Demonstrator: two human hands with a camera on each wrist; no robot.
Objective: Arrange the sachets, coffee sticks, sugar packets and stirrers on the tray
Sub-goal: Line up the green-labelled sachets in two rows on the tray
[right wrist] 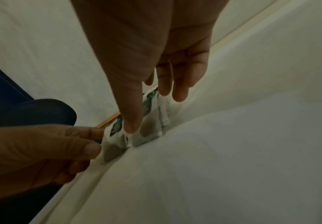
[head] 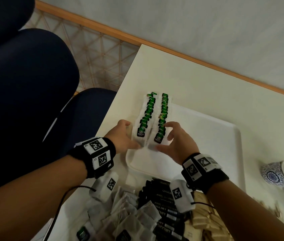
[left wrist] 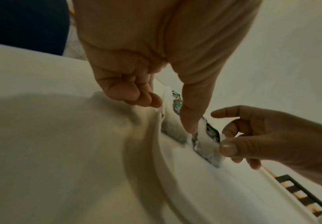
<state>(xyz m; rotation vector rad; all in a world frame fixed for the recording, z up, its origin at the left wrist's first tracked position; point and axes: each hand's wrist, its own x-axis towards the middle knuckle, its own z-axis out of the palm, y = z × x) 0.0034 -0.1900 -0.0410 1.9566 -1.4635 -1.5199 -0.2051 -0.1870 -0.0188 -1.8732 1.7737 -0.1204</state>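
Two rows of green-tagged tea sachets stand on edge along the left side of the white tray [head: 207,145]: a left row [head: 145,117] and a right row [head: 163,117]. My left hand [head: 130,136] pinches the near end of the left row, thumb down between the rows [left wrist: 189,127] and fingers curled on its outer side. My right hand [head: 164,137] pinches the near end of the right row [right wrist: 148,133], thumb [right wrist: 131,125] between the rows and fingers on the far side. Black coffee sticks [head: 164,202] and tan sugar packets [head: 200,221] lie near me.
A heap of loose tea bags [head: 129,214] lies on the table in front of the tray. Blue-patterned cups [head: 280,173] stand at the right, with small wooden pieces [head: 275,212] beside them. A dark blue chair [head: 24,84] is left of the table edge.
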